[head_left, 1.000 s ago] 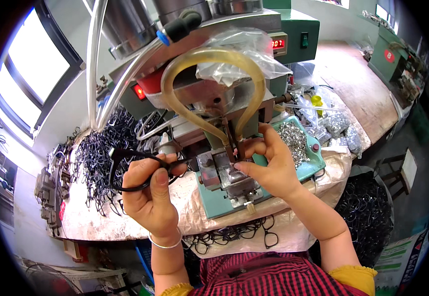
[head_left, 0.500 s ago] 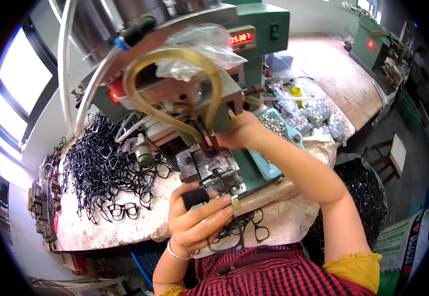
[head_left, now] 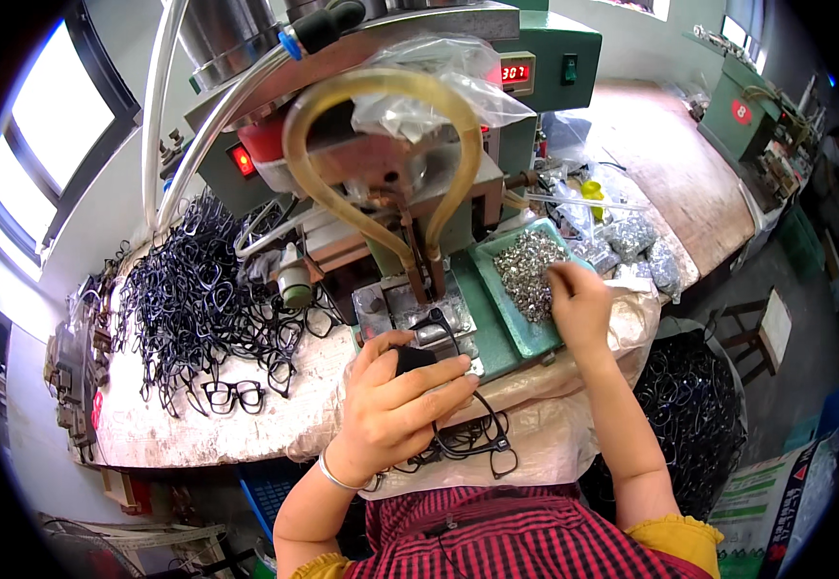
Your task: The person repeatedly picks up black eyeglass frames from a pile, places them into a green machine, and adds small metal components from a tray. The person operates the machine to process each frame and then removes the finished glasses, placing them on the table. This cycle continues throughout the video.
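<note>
We hold a black eyeglass frame [head_left: 443,386] closed in our left hand [head_left: 395,405] at the press fixture [head_left: 419,314], while our right hand [head_left: 581,307], fingers pinched, picks small metal hinges [head_left: 525,275] from the green tray [head_left: 496,309], likely to seat one next.

A single head-worn fisheye view looks steeply down from just above the person's chest, facing away over the counter [head_left: 197,425]. The forearms enter from the lower edge, close to the lens; the machine [head_left: 390,174] rises straight ahead, and edges bend toward the rim.
</note>
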Demonstrator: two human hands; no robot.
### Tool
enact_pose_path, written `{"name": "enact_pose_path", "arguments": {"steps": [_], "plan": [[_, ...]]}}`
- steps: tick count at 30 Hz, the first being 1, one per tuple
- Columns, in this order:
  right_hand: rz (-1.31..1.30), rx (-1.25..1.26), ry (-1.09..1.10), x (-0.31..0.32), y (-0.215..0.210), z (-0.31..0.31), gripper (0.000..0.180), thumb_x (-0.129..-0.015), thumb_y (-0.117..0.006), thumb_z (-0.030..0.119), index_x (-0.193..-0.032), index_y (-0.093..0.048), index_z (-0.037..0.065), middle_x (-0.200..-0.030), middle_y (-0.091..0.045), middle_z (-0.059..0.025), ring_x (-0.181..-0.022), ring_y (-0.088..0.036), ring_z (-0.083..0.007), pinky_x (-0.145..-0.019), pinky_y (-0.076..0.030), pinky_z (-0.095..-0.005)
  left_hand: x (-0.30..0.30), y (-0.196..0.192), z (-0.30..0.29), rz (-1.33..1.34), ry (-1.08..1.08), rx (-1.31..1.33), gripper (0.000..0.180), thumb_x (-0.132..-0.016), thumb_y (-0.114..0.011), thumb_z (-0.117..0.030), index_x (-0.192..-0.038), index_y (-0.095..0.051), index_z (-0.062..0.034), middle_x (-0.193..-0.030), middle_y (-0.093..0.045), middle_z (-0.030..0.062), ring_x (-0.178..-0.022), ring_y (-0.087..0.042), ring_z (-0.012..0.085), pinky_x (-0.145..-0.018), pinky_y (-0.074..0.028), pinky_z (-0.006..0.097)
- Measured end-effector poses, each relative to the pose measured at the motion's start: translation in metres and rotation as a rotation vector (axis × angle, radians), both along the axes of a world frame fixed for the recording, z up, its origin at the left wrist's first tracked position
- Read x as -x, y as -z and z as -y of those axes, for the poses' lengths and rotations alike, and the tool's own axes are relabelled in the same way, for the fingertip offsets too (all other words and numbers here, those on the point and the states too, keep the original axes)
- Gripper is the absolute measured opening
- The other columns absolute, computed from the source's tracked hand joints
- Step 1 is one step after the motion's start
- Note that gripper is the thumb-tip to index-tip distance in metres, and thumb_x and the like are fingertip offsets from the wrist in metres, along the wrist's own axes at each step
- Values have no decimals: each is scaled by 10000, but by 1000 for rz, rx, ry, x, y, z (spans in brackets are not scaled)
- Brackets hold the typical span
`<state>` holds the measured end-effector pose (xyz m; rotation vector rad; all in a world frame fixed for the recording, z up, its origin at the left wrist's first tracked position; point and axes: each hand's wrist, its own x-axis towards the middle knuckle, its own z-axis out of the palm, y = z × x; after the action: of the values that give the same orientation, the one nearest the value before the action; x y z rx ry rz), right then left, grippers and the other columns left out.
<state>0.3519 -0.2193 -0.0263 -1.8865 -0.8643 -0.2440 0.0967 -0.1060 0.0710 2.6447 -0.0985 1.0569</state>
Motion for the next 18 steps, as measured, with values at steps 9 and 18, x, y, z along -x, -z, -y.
{"name": "enact_pose_path", "arguments": {"steps": [9, 18], "plan": [[511, 231, -170, 2, -4, -38, 102, -761, -687, 49, -861, -688, 71, -911, -641, -82, -904, -608, -320, -752, -500, -424, 11, 4, 11, -74, -83, 8, 217, -765, -774, -56, -965, -759, -136, -1175, -703, 66, -956, -668, 258, -984, -478, 474], [172, -7, -106, 7, 0, -28, 93, -794, -722, 57, -886, -731, 48, -856, -702, -108, -797, -670, -275, -732, -517, -359, 57, -36, 63, 492, 704, 647, 336, -903, -714, -108, -1183, -685, -292, -1263, -649, 169, -1149, -622, 365, -947, -470, 538]]}}
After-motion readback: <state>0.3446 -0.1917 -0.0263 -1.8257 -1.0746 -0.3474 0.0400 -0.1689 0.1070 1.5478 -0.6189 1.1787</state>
